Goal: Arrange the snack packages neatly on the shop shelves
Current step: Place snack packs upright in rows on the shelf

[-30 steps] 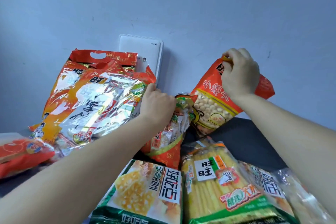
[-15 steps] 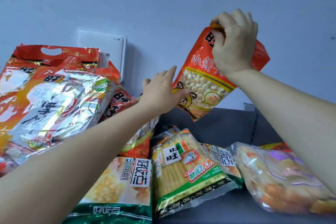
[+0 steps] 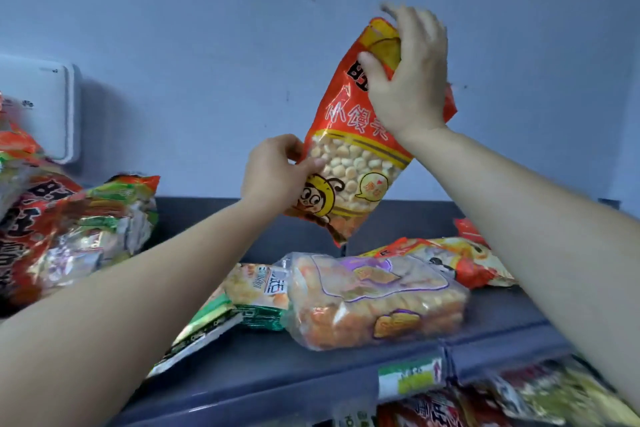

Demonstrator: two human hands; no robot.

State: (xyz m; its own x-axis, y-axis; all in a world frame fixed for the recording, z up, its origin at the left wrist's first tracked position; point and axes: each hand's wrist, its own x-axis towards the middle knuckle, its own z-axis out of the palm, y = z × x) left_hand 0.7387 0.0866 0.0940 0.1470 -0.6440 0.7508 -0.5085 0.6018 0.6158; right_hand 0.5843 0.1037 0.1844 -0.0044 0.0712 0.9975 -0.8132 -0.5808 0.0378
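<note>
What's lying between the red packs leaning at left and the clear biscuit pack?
Head view: flat green packs lie there on the grey shelf.

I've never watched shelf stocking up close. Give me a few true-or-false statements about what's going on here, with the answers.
1. Both the left hand and the right hand hold the orange-red plastic bag of small round biscuits. True.
2. That bag lies flat on the dark grey shelf. False: the hands hold it up above the shelf.
3. A clear plastic bag with a purple label lies on the shelf below the held bag. True.
4. The white box on the wall is to the right of the held bag. False: it is far to the left.
</note>
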